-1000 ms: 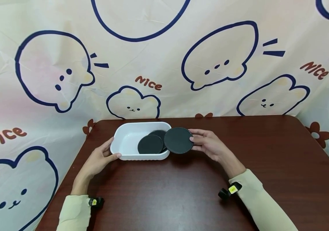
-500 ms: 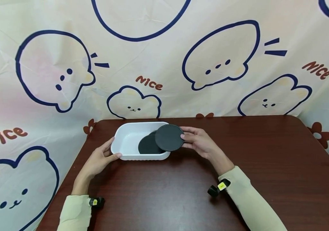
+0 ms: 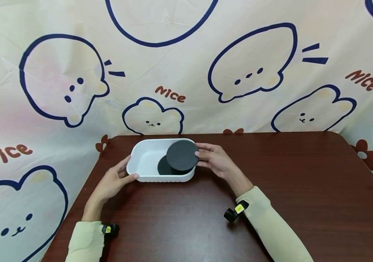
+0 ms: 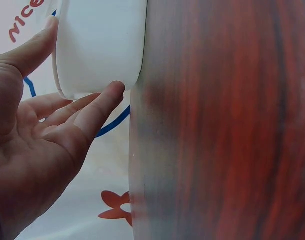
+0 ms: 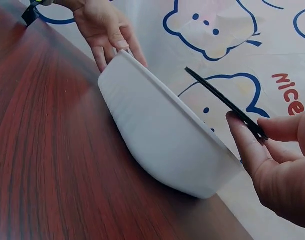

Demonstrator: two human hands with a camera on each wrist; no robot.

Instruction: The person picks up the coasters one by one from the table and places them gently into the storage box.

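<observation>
A white rectangular plastic tub (image 3: 145,160) with rounded corners is at the far part of the table. My left hand (image 3: 111,182) holds its left end, thumb at the front corner and fingers along the end wall, as the left wrist view also shows on the tub (image 4: 102,45). Between thumb and fingers, my right hand (image 3: 217,162) pinches the edge of a thin black round coaster (image 3: 182,155). This coaster (image 5: 225,100) is tilted above the tub's right half, apart from its rim in the right wrist view. Beneath it, a black coaster (image 3: 163,166) lies partly covered inside the tub.
The dark red-brown wooden table (image 3: 180,218) extends in front of the tub and to its right. Behind the table hangs a pale cloth (image 3: 193,65) printed with bear outlines. Each wrist wears a small black camera (image 3: 235,211).
My right hand has carried the black coaster leftward, from beyond the tub's right end to over its right half, covering more of the coasters inside. The left hand keeps its grip in place.
</observation>
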